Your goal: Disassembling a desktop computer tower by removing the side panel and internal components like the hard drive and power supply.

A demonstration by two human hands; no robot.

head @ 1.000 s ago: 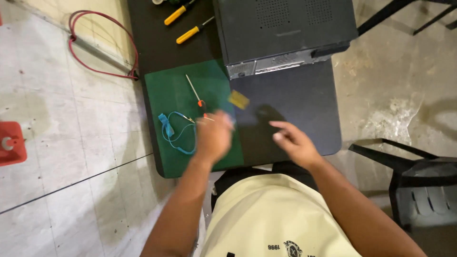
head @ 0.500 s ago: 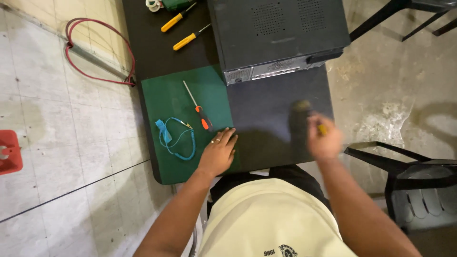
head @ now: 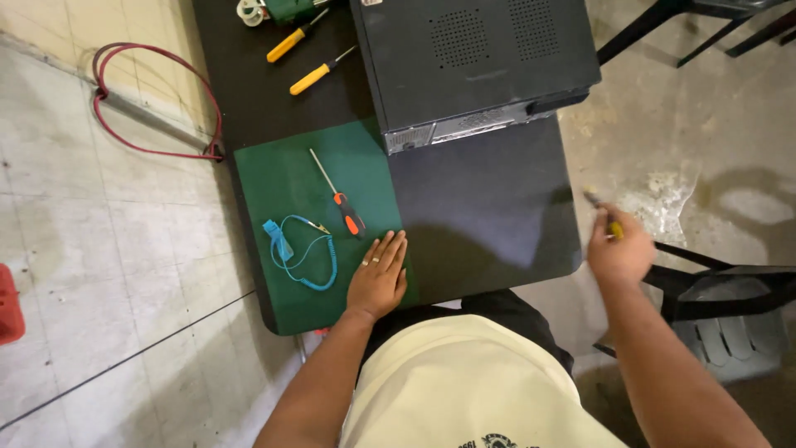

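My left hand (head: pixel 377 278) lies flat, fingers together, on the near right corner of a green mat (head: pixel 278 170). It holds nothing. Just left of it lie a blue coiled wrist strap (head: pixel 292 249) and an orange-handled screwdriver (head: pixel 342 203). My right hand (head: pixel 618 249) is past the right edge of the black table (head: pixel 489 211), over the floor. It is closed around a small dark and yellow object (head: pixel 604 214), blurred by motion. A dark computer case (head: pixel 477 62) lies flat at the table's far side.
Two yellow-handled screwdrivers (head: pixel 292 43) (head: pixel 319 75) and a tape roll (head: pixel 249 10) lie at the far left of the table. A red cable loop (head: pixel 153 99) is on the tiled floor at left. A black chair (head: pixel 730 319) stands at right.
My right hand has carried the small object from over the mat to the right, off the table's edge. My left hand has settled flat on the mat.
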